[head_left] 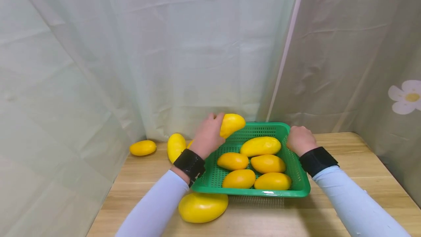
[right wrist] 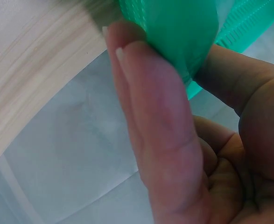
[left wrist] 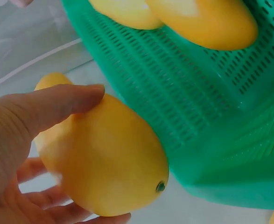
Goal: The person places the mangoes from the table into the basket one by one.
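Note:
My left hand (head_left: 208, 136) grips a yellow mango (head_left: 233, 123) at the far left corner of a green plastic basket (head_left: 251, 192). The left wrist view shows the thumb across this mango (left wrist: 111, 154), fingers under it and a small dark stem spot at one end. Pinched between my right thumb and fingers is the basket's right rim (right wrist: 181, 37); that hand (head_left: 300, 140) stays at the far right corner. Several mangoes (head_left: 268, 164) lie inside the basket, mostly toward its right and near sides.
A large yellow mango (head_left: 203, 207) lies on the wooden table (head_left: 112, 207) before the basket's near left corner. Left of the basket are another mango (head_left: 176, 146), one partly hidden behind my left hand, and a smaller mango (head_left: 143, 148). Pale curtains (head_left: 204, 46) hang behind the table.

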`<act>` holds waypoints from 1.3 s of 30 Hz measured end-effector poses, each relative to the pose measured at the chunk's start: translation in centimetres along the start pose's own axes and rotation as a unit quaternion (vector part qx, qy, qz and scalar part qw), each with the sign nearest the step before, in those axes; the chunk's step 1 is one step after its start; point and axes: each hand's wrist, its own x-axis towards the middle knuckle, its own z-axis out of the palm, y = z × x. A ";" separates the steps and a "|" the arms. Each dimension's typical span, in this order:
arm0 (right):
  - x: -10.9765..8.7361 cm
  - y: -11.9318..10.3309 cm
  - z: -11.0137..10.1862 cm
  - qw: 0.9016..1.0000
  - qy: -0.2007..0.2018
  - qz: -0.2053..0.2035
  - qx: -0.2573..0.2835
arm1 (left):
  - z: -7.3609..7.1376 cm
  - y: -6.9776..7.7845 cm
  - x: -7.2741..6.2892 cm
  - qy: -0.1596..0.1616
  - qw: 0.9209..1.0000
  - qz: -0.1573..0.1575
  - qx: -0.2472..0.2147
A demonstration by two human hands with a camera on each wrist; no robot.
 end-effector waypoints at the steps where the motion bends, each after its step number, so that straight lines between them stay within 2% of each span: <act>1: 0.0 0.0 0.0 1.000 -0.001 0.000 0.000 | 0.2 0.1 0.2 -0.004 1.000 0.007 0.018; 6: -0.2 0.1 0.0 1.000 0.001 -0.002 0.003 | 1.3 0.3 0.6 -0.006 0.992 0.039 0.117; 9: -0.3 0.1 0.0 1.000 0.002 -0.005 0.003 | 2.0 0.4 0.8 -0.009 0.988 0.048 0.144; 16: -0.3 0.1 0.1 1.000 0.006 -0.011 -0.001 | 3.1 0.8 0.6 -0.028 0.986 0.039 0.158; 27: -0.6 -0.1 0.0 1.000 0.018 -0.018 -0.005 | 4.1 0.8 0.4 -0.081 0.983 0.022 0.163; 35: -0.4 0.2 0.2 0.999 0.031 -0.031 -0.008 | 4.9 1.1 0.5 -0.101 0.983 -0.011 0.151; 39: -0.4 0.2 0.3 0.999 0.030 -0.032 -0.006 | 5.2 1.2 0.7 -0.115 0.981 -0.023 0.155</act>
